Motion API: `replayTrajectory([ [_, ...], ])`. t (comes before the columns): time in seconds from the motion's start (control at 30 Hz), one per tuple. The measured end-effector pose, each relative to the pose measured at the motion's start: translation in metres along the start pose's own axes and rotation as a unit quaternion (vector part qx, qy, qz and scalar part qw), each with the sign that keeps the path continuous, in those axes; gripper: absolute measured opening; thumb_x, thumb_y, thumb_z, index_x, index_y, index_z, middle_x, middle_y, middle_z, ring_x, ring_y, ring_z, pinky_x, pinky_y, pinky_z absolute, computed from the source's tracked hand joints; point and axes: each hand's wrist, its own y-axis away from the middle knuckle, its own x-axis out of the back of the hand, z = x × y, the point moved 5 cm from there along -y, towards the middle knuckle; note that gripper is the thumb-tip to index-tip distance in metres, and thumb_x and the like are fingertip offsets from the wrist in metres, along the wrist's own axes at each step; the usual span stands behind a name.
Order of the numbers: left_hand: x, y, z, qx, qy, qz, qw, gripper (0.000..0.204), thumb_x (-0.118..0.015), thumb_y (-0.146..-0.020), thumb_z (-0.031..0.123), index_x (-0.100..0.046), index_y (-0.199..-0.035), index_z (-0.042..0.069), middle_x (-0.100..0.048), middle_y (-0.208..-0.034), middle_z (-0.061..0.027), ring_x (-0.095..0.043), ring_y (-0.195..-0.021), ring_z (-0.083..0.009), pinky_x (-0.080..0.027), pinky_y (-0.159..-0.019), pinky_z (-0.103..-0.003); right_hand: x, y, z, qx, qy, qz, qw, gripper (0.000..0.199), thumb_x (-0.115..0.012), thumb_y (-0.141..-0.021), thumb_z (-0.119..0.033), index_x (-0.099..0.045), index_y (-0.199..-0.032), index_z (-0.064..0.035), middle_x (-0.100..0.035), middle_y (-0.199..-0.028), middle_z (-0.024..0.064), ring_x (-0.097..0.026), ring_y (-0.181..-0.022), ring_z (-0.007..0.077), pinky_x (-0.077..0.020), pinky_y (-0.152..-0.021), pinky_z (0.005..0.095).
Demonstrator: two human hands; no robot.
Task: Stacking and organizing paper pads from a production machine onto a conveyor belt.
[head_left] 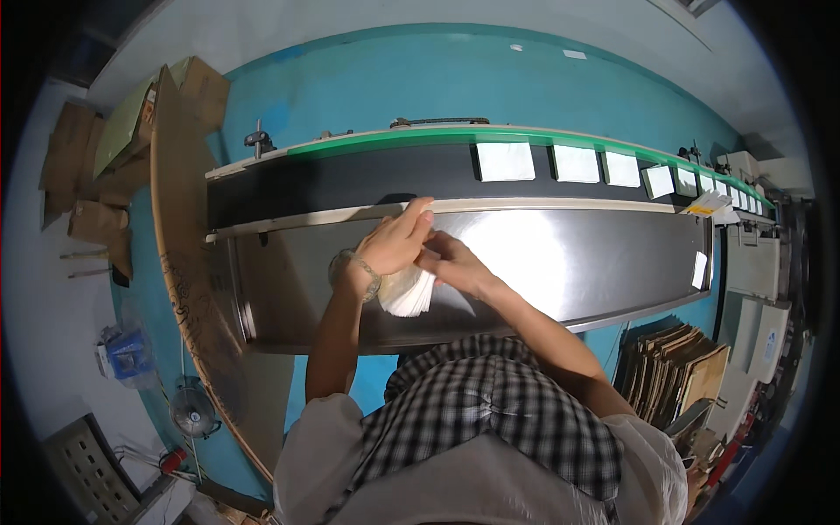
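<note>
My left hand [395, 242] holds a stack of white flat packets [408, 293] over the steel work surface [569, 254], its fingers raised toward the belt edge. My right hand [453, 265] touches the top of the same stack, fingers pinching at a packet next to the left hand's fingertips. A black conveyor belt [350, 179] runs behind the steel surface. Several white square packets lie in a row on the belt, the nearest one [505, 161] to the right of my hands.
A green rail [420, 137] edges the belt's far side. A tall cardboard sheet [175, 245] leans at the left, with brown boxes [96, 175] behind it. Flattened cartons [669, 367] stand at the lower right. A small fan [192, 411] sits on the floor at the left.
</note>
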Motion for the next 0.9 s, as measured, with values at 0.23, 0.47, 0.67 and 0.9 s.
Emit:
replayTrajectory([
  [0.23,0.029,0.020,0.002,-0.161,0.035,0.246,0.955,0.035,-0.062,-0.098,0.017,-0.056,-0.129,0.001,-0.064,-0.116,-0.0207,-0.067,-0.096,-0.0280,-0.053,-0.083,-0.036,0.052,-0.056,-0.004,0.199,0.000,0.205,0.958,0.033,-0.060,-0.086,-0.002,-0.056,-0.119,0.0039,-0.067,-0.100,0.0116,-0.064,-0.090,0.0156,-0.0515,-0.077,0.0283],
  [0.47,0.003,0.014,-0.036,-0.134,0.065,0.251,0.956,0.052,-0.069,-0.093,0.017,-0.050,-0.138,0.003,-0.059,-0.130,-0.0180,-0.060,-0.113,-0.0269,-0.051,-0.089,-0.037,0.121,-0.072,-0.004,0.262,-0.063,0.378,0.885,0.033,-0.058,-0.093,-0.001,-0.054,-0.125,0.0047,-0.064,-0.103,0.0091,-0.061,-0.092,0.0145,-0.0499,-0.084,0.0280],
  [0.67,-0.029,-0.041,-0.087,-0.213,0.328,0.212,0.896,0.102,-0.074,-0.077,-0.007,-0.012,-0.156,0.010,-0.037,-0.148,-0.0174,-0.052,-0.124,-0.0289,-0.050,-0.098,-0.037,0.065,-0.061,0.020,0.344,-0.111,0.040,0.932,0.027,-0.054,-0.098,0.000,-0.055,-0.124,-0.0031,-0.060,-0.116,0.0015,-0.055,-0.110,0.0113,-0.0419,-0.098,0.0274],
  [0.9,-0.076,-0.063,-0.130,-0.241,0.172,0.199,0.934,0.075,-0.079,-0.070,-0.004,-0.042,-0.134,0.005,-0.055,-0.107,-0.0073,-0.057,-0.104,-0.0181,-0.046,-0.095,-0.032,0.050,-0.056,0.076,0.323,0.013,0.151,0.934,0.073,-0.060,-0.071,0.010,-0.038,-0.140,-0.0028,-0.054,-0.122,0.0092,-0.050,-0.119,0.0197,-0.0396,-0.104,0.0318],
])
